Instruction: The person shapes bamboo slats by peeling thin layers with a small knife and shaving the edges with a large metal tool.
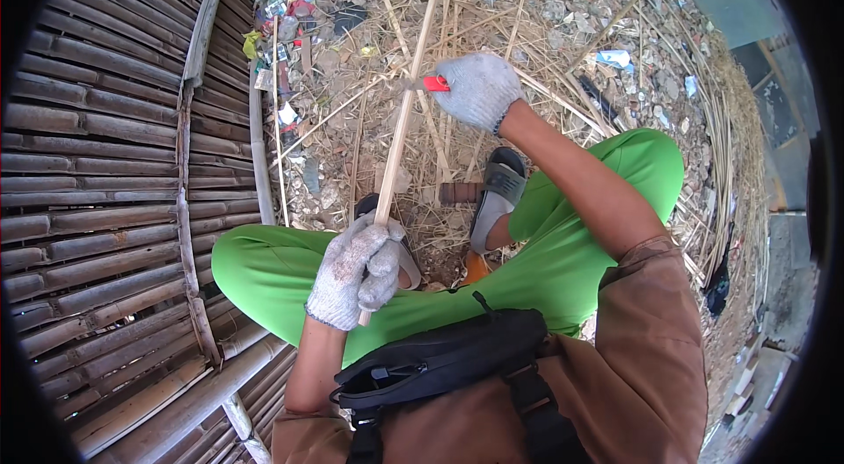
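A long pale bamboo strip (397, 143) slants from near my lap up to the far edge of the view. My left hand (350, 278), in a dirty light grey knit glove, is closed round its near part, and the strip's end sticks out below the fist. Farther up, my right hand (482, 92), gloved the same way, grips a small red-handled knife (436, 83). The knife's short dark blade lies across the strip, touching it as far as I can tell. Most of the handle is hidden in the glove.
On my left stands a bamboo slat wall (105, 152). Straw, shavings and litter cover the ground, with loose bamboo strips (447, 42) among them. A brown cylinder (461, 192) lies beside my right sandal (502, 187). A black waist bag (448, 354) rests at my lap.
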A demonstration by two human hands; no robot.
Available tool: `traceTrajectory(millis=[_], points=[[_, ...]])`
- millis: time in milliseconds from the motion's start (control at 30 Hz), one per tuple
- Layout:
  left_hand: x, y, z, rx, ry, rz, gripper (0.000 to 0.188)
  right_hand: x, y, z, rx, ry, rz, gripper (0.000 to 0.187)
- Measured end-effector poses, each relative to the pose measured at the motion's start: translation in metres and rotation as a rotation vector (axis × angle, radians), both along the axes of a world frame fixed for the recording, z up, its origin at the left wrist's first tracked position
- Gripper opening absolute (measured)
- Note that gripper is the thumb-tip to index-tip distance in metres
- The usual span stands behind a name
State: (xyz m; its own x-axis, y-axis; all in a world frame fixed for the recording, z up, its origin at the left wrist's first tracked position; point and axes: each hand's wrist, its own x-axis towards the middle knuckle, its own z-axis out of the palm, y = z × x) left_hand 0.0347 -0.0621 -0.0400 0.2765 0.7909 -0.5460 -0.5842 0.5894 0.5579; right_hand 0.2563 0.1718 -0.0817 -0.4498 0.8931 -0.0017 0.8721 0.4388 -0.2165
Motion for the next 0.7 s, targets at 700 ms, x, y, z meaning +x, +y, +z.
traceTrajectory(millis=[700], points=[[0.013,0.020,0.002,0.159,0.521,-0.109,0.028,0.003,-0.019,-0.002,-0.107,0.013,-0.071,0.040]])
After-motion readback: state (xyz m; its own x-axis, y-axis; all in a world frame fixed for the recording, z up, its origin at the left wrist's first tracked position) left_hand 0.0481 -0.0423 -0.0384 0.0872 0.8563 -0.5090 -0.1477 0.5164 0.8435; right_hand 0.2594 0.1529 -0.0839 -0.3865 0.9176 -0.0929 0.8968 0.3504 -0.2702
